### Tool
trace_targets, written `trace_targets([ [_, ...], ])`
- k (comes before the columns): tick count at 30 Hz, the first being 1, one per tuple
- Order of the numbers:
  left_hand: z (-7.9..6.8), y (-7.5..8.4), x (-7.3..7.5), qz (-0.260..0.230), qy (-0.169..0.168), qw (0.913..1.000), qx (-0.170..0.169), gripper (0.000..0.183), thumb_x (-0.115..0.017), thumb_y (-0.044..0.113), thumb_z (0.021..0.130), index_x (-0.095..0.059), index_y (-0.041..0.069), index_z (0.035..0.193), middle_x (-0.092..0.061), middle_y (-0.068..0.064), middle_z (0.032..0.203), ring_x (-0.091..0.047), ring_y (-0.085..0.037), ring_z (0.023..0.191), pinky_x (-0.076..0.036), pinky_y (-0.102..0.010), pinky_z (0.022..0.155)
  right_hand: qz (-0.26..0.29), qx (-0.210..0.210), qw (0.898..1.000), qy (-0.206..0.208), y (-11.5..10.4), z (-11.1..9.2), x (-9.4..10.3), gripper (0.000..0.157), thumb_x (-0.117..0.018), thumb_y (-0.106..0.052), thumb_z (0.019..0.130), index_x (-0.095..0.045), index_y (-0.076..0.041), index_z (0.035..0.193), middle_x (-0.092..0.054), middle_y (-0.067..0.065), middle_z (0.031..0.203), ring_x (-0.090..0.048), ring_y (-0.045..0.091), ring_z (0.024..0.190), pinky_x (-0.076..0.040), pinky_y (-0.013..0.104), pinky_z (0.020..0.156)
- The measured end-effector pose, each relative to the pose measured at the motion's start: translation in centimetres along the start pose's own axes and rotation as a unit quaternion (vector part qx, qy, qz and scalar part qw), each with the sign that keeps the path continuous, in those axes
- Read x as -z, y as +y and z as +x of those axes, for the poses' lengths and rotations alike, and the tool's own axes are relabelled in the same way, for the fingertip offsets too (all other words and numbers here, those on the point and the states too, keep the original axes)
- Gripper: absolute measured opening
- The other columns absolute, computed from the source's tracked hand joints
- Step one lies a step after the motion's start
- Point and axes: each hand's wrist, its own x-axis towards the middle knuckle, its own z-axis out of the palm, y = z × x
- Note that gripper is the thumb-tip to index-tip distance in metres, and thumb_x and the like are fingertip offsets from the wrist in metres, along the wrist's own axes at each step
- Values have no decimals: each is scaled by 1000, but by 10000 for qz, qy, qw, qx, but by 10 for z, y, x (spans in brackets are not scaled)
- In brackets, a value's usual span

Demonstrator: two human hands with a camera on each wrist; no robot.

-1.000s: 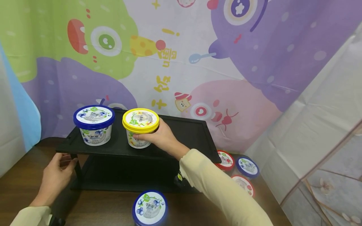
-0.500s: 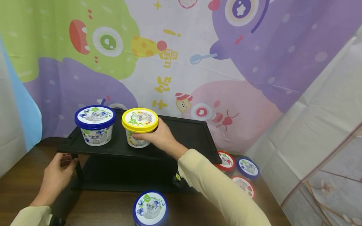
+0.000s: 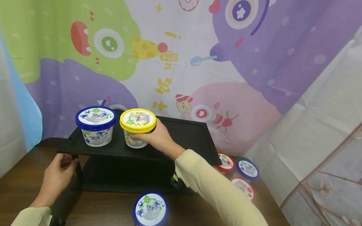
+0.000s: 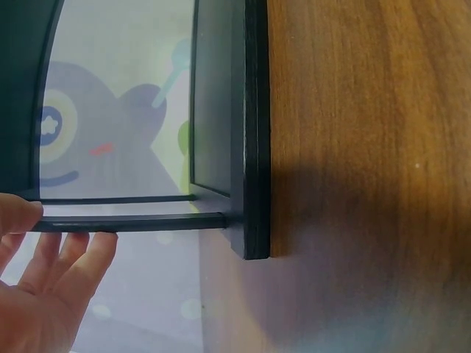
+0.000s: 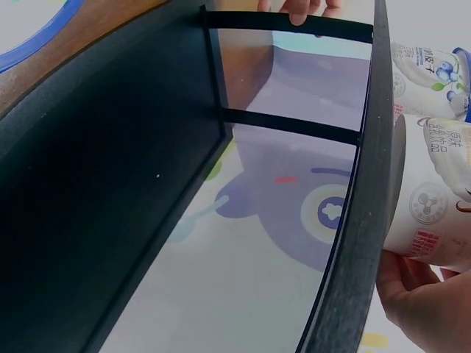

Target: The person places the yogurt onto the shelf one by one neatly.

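Note:
My right hand (image 3: 159, 138) grips a yellow-lidded tub (image 3: 138, 121) on the top tier of a black two-tier shelf (image 3: 186, 135), thumb across its front. Just left of it stands a blue-lidded tub (image 3: 96, 125) with blueberry print, a narrow gap between them. At the shelf's left end my left hand (image 3: 57, 175) holds the front post (image 4: 147, 223) just under the top tier. In the left wrist view the thumb lies on one side of that post and the fingers (image 4: 81, 268) on the other. The right wrist view shows the yellow-lidded tub's printed side (image 5: 434, 198) above my fingers.
Another blue-lidded tub (image 3: 150, 208) stands on the wooden table (image 3: 107, 207) in front of the shelf. Right of the shelf are a red-lidded tub (image 3: 226, 162), a blue-lidded one (image 3: 247, 168) and a second red-lidded one (image 3: 244, 188). A cartoon-print curtain (image 3: 175, 75) hangs behind.
My right hand has shifted the yellow-lidded tub slightly left, narrowing the gap to the blue-lidded one. The left hand stays on the post. The head view has tilted a little.

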Motion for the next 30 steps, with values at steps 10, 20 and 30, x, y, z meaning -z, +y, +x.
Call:
trace_targets([
  [10, 0, 0, 0, -1, 73, 9999, -141, 45, -46, 28, 97, -36, 3, 134, -48, -31, 127, -48, -49, 110, -48, -52, 62, 61, -16, 10000, -13, -1, 1, -4, 71, -80, -27, 72, -42, -27, 132, -55, -10, 122, -54, 8, 110, -49, 31, 93],
  [20, 7, -15, -7, 8, 147, 9995, -286, 43, -45, 27, 97, -38, 3, 133, -49, -32, 125, -49, -50, 109, -47, -60, 71, -20, -7, 10000, -13, 0, 2, -8, 69, -80, -27, 73, -42, -25, 131, -55, -9, 121, -54, 8, 107, -49, 28, 91],
  [30, 28, -56, -24, 53, 251, 9990, -374, 49, -46, 36, 96, -37, 10, 137, -50, -28, 127, -51, -48, 110, -48, -61, 72, 197, 202, 9995, -111, 2, 4, -15, 66, -81, -22, 72, -45, -26, 128, -58, -12, 115, -56, 2, 101, -50, 23, 86],
])
